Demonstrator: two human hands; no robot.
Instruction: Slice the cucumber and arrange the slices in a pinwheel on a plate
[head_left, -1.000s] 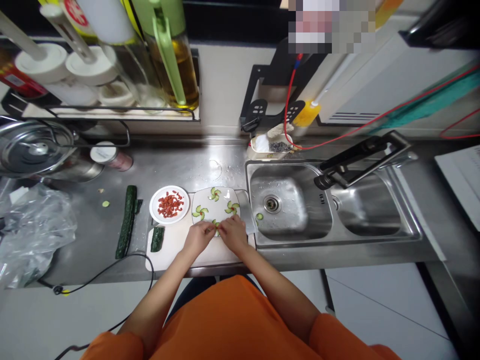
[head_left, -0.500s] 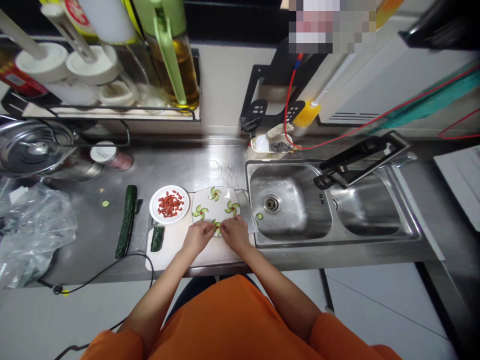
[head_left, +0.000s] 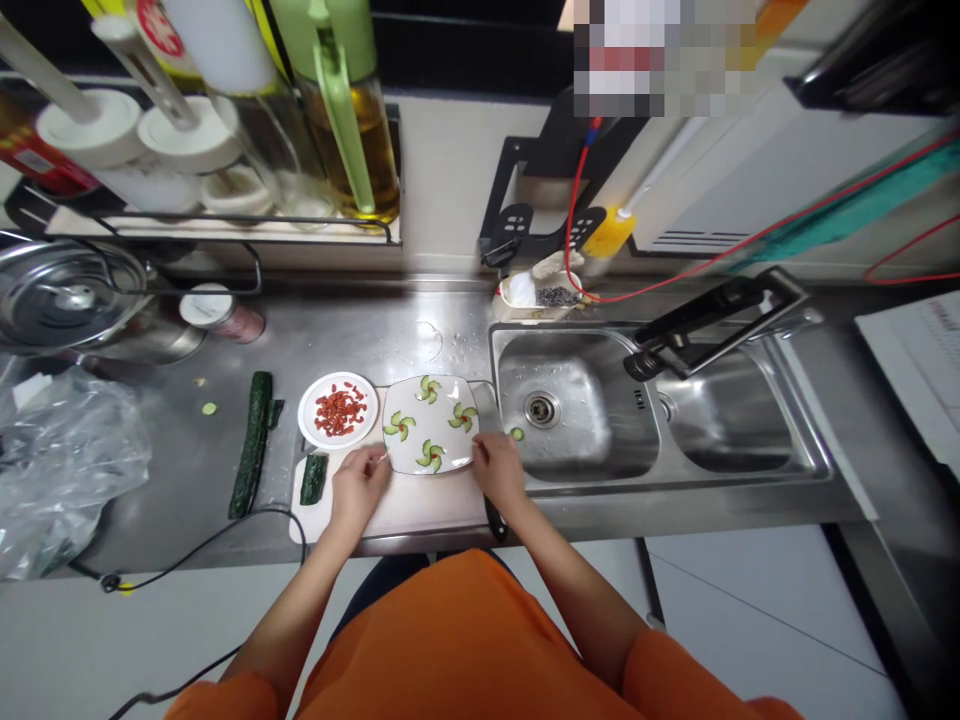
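A white square plate point(head_left: 450, 400) with a dark rim lies on the white cutting board point(head_left: 427, 510). Several pinwheel flowers of cucumber slices with red centres are set around it, among them the nearest cucumber flower point(head_left: 430, 457). My left hand point(head_left: 361, 490) pinches the plate's lower left edge, fingers closed. At the right edge, my right hand point(head_left: 499, 472) has its fingers closed on the rim; some fingertips are hidden. Left of the plate stands a round white dish point(head_left: 306, 420) of red goji berries point(head_left: 340, 410). A cut cucumber piece point(head_left: 313, 479) rests near my left hand.
A long cucumber point(head_left: 252, 445) and a plastic bag point(head_left: 67, 460) lie to the left on the steel counter. At right is a double sink point(head_left: 585, 400) with a black faucet point(head_left: 712, 325). Behind stand a seasoning rack point(head_left: 225, 228) and an oil bottle point(head_left: 360, 130). A black cable point(head_left: 202, 525) crosses the counter's front edge.
Both hands have moved apart from the nearest cucumber flower, the left one leftward and the right one rightward, to the plate's edges. That flower now shows fully.
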